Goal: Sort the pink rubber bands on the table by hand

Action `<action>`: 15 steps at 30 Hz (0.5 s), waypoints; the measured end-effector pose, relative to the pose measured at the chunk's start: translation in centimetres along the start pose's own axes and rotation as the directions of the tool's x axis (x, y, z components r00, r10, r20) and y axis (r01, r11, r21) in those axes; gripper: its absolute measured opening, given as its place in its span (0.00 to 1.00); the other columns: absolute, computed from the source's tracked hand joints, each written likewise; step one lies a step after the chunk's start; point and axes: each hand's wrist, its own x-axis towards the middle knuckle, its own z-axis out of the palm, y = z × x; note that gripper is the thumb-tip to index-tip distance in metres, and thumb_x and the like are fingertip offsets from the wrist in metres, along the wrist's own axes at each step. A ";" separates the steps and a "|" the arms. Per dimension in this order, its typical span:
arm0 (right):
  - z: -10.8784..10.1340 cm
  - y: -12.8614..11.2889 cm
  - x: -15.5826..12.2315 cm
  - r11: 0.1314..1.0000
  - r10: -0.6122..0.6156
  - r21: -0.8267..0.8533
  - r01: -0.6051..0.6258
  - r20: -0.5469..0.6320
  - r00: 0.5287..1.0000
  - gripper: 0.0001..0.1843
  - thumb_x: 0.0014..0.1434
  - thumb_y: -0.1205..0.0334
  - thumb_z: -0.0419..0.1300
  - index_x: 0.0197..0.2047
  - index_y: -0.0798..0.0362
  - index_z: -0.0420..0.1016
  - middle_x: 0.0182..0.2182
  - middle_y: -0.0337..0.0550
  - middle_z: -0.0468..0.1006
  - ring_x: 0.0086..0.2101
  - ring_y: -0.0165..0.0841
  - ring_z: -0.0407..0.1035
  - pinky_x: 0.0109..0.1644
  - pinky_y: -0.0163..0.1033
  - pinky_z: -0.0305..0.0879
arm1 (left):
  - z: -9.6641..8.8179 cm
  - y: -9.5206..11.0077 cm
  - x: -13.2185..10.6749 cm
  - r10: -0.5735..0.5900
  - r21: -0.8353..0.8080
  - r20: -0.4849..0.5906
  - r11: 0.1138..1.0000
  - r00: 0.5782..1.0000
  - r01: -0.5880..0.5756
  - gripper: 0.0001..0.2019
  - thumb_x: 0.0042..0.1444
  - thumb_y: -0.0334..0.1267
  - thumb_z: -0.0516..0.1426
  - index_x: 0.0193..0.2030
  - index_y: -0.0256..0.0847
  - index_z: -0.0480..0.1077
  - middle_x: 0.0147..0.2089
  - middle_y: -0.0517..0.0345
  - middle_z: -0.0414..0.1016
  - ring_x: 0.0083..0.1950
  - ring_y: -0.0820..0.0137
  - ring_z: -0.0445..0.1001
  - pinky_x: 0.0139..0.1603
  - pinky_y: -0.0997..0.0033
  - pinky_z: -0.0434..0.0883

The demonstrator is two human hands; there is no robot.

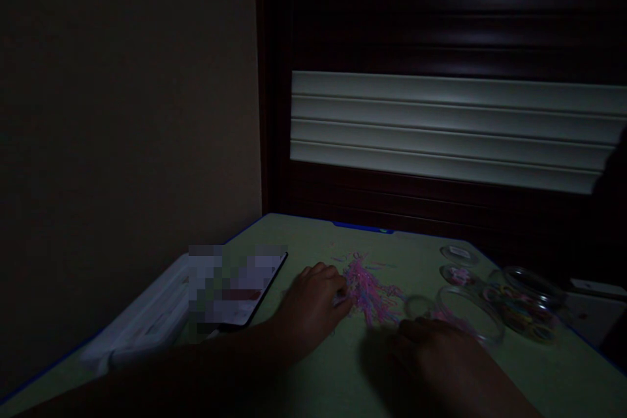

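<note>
A loose heap of thin pink, purple and blue strands (pixel 367 290) lies in the middle of the light green table (pixel 313 379). At its left edge is my left hand (pixel 313 304), fingers curled together; something small and pale shows at the fingertips, too dim to name. My right hand (pixel 435 349) rests low, just right of and nearer than the heap, with its fingers bent inward. Whatever those fingers hold, if anything, is hidden in shadow. Beyond the right hand stands a round clear container (pixel 470 313) with some pink in it.
At right sits a clear jar of colourful bands (pixel 529 313). Behind are a small round dish with pink pieces (pixel 459 275) and a clear lid with a label (pixel 459 253). To the left lie a tablet-like screen (pixel 259 287) and a white plastic case (pixel 137 313). A wall borders the left.
</note>
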 end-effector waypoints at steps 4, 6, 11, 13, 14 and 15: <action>0.0 0.0 0.1 1.000 0.023 -0.001 -0.022 0.050 0.999 0.11 0.45 0.76 0.59 0.27 0.50 0.74 0.26 0.38 0.76 0.27 0.34 0.71 0.28 0.36 0.58 | 0.0 0.0 -0.1 0.007 0.011 -0.001 1.000 1.000 -0.007 0.03 0.54 0.34 0.56 0.30 0.40 0.68 0.33 0.59 0.68 0.40 0.66 0.65 0.41 0.67 0.60; 0.1 0.0 0.2 1.000 0.028 -0.013 -0.028 0.051 0.998 0.11 0.45 0.76 0.59 0.28 0.50 0.74 0.26 0.38 0.76 0.27 0.35 0.71 0.28 0.36 0.58 | 0.1 0.1 -0.1 0.007 0.014 -0.001 1.000 1.000 -0.007 0.03 0.54 0.33 0.55 0.30 0.40 0.68 0.33 0.59 0.68 0.39 0.66 0.65 0.41 0.67 0.60; 0.4 -0.1 0.3 0.999 0.029 -0.018 -0.029 0.029 0.999 0.09 0.44 0.74 0.60 0.26 0.49 0.74 0.25 0.36 0.76 0.26 0.34 0.71 0.27 0.36 0.57 | 0.0 0.1 0.0 0.017 0.015 0.001 1.000 1.000 -0.017 0.02 0.54 0.32 0.55 0.33 0.40 0.68 0.34 0.59 0.68 0.40 0.66 0.64 0.42 0.67 0.61; 0.5 -0.2 0.2 0.999 0.037 -0.015 -0.037 0.022 0.999 0.09 0.44 0.74 0.61 0.26 0.49 0.74 0.24 0.37 0.76 0.25 0.34 0.71 0.27 0.36 0.57 | 0.0 0.1 0.0 0.025 0.015 0.005 1.000 1.000 -0.025 0.02 0.54 0.32 0.55 0.34 0.40 0.68 0.34 0.59 0.68 0.40 0.66 0.64 0.42 0.67 0.61; 0.5 -0.1 0.2 0.999 0.041 -0.014 -0.041 0.018 0.999 0.09 0.43 0.74 0.61 0.26 0.49 0.74 0.24 0.37 0.76 0.25 0.34 0.71 0.27 0.36 0.57 | 0.0 0.1 0.0 0.030 0.015 0.008 0.999 1.000 -0.030 0.02 0.54 0.32 0.55 0.34 0.41 0.68 0.35 0.59 0.68 0.40 0.66 0.64 0.42 0.67 0.61; 0.5 -0.1 0.2 0.999 0.041 -0.012 -0.041 0.012 0.999 0.09 0.43 0.74 0.61 0.26 0.49 0.74 0.24 0.37 0.76 0.25 0.34 0.71 0.26 0.36 0.56 | 0.1 0.1 0.0 0.038 0.016 0.012 0.999 0.999 -0.038 0.02 0.54 0.31 0.55 0.34 0.41 0.68 0.35 0.59 0.68 0.40 0.66 0.64 0.42 0.67 0.61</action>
